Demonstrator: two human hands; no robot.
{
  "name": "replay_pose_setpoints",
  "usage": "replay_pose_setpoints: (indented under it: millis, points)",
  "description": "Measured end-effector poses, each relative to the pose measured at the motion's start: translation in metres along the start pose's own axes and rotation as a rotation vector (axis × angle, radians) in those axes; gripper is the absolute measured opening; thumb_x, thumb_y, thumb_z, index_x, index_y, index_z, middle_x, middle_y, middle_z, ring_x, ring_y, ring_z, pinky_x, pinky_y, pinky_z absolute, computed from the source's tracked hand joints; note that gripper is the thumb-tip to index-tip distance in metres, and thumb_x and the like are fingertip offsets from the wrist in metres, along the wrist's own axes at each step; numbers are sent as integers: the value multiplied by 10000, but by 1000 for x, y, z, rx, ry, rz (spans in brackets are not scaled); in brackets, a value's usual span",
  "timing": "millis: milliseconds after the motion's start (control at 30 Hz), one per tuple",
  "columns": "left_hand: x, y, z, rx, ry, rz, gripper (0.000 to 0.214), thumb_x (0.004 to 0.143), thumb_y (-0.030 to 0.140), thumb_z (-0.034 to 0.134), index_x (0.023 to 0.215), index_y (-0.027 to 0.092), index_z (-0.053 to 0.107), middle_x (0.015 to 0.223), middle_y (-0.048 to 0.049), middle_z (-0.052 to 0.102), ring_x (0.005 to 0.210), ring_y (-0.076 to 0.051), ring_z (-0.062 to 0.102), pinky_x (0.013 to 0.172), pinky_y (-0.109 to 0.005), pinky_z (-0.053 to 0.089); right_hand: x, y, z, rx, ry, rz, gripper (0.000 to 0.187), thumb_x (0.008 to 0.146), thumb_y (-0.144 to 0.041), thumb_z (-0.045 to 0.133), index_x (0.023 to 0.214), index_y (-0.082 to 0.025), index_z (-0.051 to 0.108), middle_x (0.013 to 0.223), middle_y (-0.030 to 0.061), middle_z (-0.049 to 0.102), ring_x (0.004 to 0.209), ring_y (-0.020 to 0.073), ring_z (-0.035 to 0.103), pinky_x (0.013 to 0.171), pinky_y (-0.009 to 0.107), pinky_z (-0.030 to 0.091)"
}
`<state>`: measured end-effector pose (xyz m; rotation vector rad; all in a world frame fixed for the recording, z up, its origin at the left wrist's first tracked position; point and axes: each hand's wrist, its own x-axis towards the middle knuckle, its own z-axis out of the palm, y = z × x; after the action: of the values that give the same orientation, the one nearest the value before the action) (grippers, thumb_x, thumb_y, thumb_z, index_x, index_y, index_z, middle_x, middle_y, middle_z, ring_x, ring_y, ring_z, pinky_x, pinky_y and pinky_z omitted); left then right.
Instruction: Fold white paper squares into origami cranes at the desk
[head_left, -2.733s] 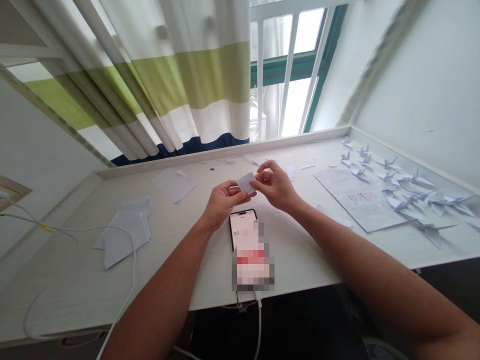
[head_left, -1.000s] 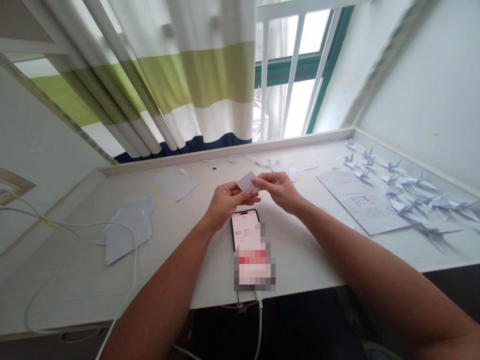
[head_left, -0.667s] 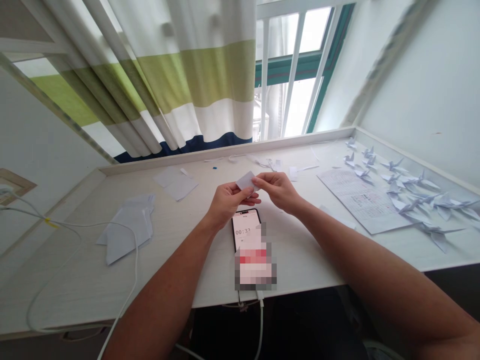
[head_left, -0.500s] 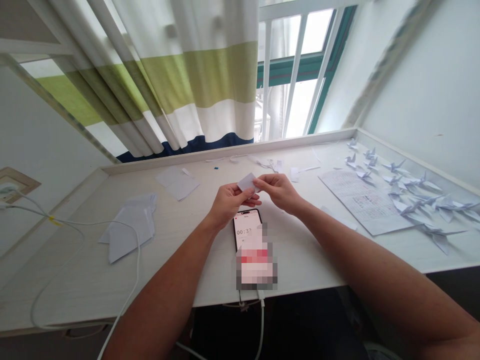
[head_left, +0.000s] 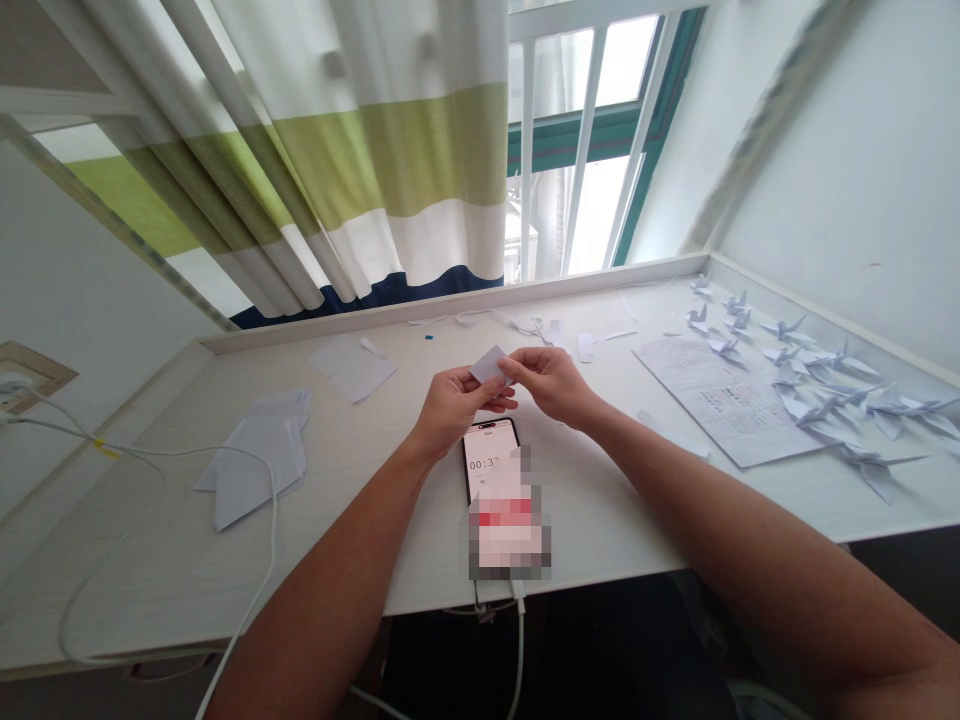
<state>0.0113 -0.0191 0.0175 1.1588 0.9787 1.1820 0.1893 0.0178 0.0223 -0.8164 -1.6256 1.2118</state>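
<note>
desk (head_left: 600,500); both hands pinch paper (head_left: 489,364) (tilted up-right)

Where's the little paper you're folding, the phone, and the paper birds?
small folded paper (head_left: 490,364), head view, its flat white face.
phone (head_left: 490,461), head view, its lit screen.
paper cranes (head_left: 814,385), head view, mid-cluster.

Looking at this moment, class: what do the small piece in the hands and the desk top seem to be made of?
Small folded piece, pinched by left hand and right hand: thin white paper, matte, sharply creased. Desk top: probably laminated board, pale wood-grain print, smooth with little sheen.
</note>
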Motion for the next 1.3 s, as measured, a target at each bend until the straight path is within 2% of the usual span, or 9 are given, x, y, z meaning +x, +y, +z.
replay_pose_setpoints:
  millis: [200,333,400,533,667,833,1033,1200,1300]
  points:
    - [-3,4,5,6,-28,-38,500,752,532,945,978,117,780,928,-143,838,793,-273,823,807,-418,649,0,2,1,36,127,-27,500,816,-680,820,707,-197,744,699,26,702,684,161,593,683,331,503]
    - [-2,5,3,6,-26,-11,479,748,531,943,925,116,781,841,-122,818,744,-242,801,756,-372,633,0,2,1,86,107,0,468,821,-645,834,719,-196,756,715,34,710,721,175,626,750,353,543]
    - [-2,5,-1,28,-74,-28,456,741,511,949,886,115,777,793,-103,796,674,-209,769,700,-342,611,1,1,-1,129,78,24,428,834,-619,832,795,-196,777,793,47,744,761,179,655,775,354,556]
    - [-3,7,-9,98,-211,-93,354,778,443,921,769,134,749,708,-64,748,551,-144,676,594,-291,540,3,-3,-9,133,4,42,418,833,-533,857,1129,-242,806,1043,72,794,894,203,710,766,346,572]
    - [-4,11,-14,158,-284,-111,264,830,394,869,782,153,774,745,-71,768,550,-132,656,587,-282,508,3,-4,-14,57,-122,11,301,811,-455,879,987,-216,827,942,54,793,834,197,714,738,353,574]
    - [-3,13,-18,161,-289,-78,270,859,390,839,760,153,754,683,-62,742,602,-156,690,645,-294,536,1,-6,-11,30,-125,-48,238,847,-430,839,947,-215,821,904,45,794,821,196,712,742,366,589]
    - [-2,9,-20,78,-306,-143,450,855,520,864,1041,123,760,963,-150,834,765,-229,806,679,-304,573,3,-1,-14,132,-151,-32,160,867,-352,821,923,-213,763,881,30,773,795,176,706,703,337,573]
    - [-2,11,-23,72,-362,-150,444,855,522,875,949,107,747,855,-109,815,681,-174,772,678,-280,573,6,0,-19,163,-205,22,180,847,-290,806,1003,-200,802,918,39,782,825,175,702,760,348,556]
    - [-2,13,-25,55,-369,-163,434,855,513,879,945,108,754,843,-97,811,680,-162,766,677,-269,569,6,-1,-19,149,-246,26,126,863,-295,779,935,-196,807,865,33,767,802,173,689,764,348,539]
